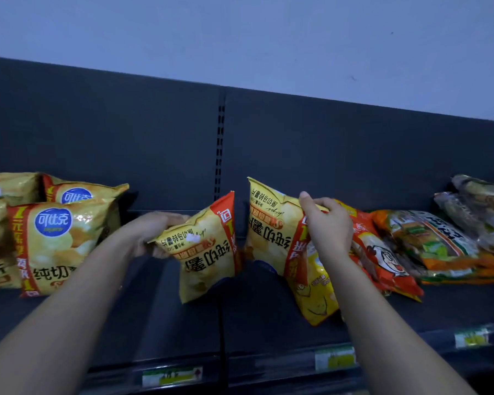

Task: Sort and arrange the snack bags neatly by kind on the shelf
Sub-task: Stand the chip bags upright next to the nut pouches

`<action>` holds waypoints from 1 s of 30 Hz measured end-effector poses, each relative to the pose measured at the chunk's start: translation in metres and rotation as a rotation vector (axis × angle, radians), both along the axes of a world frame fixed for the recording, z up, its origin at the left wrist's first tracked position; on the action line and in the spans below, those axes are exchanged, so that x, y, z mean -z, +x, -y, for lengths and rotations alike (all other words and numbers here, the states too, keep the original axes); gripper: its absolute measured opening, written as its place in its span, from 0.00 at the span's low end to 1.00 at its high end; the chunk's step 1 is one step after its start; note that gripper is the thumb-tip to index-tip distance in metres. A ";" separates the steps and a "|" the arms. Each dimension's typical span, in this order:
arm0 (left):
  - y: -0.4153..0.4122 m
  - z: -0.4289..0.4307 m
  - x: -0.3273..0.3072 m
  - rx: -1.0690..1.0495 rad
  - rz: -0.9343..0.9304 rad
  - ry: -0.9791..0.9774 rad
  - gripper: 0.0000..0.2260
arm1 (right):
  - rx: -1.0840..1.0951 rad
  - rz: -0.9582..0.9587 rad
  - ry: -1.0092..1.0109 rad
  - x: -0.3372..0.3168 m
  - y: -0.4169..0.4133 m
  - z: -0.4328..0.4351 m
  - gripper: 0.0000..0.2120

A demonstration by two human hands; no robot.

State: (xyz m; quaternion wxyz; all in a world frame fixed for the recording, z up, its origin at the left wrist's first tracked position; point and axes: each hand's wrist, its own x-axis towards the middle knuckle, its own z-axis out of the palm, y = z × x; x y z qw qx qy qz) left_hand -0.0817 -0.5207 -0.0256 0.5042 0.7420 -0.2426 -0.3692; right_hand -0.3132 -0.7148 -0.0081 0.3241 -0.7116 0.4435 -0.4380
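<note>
Two hands work above the shelf: left hand grips the left yellow bag, right hand clutches the right yellow bag (both upside down), probably to join the matching stack

Before you: glossy, crinkled plastic-film chip bags on a matt, smooth dark metal shelf, paper price labels along its front edge behind shiny clear plastic.

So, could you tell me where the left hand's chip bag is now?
Head view, centre: the chip bag, upside down in the left hand, is between the yellow stack at left and the other bag in the right hand.
</note>
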 end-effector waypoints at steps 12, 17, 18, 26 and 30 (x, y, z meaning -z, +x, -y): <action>0.004 -0.021 0.025 -0.006 -0.234 -0.097 0.48 | -0.092 -0.120 0.257 0.041 0.028 -0.014 0.35; -0.009 -0.015 0.040 -0.146 -0.098 -0.079 0.19 | -0.070 -0.050 0.265 0.045 0.048 -0.022 0.28; -0.010 -0.012 0.041 -0.202 -0.160 -0.115 0.15 | -0.025 -0.021 0.264 0.044 0.051 -0.024 0.26; -0.008 0.002 0.054 -0.464 0.190 -0.134 0.61 | 0.069 0.307 0.525 0.048 0.050 -0.027 0.35; -0.009 0.002 0.059 -0.449 0.930 0.080 0.57 | 0.121 -0.085 0.299 0.038 0.037 -0.025 0.39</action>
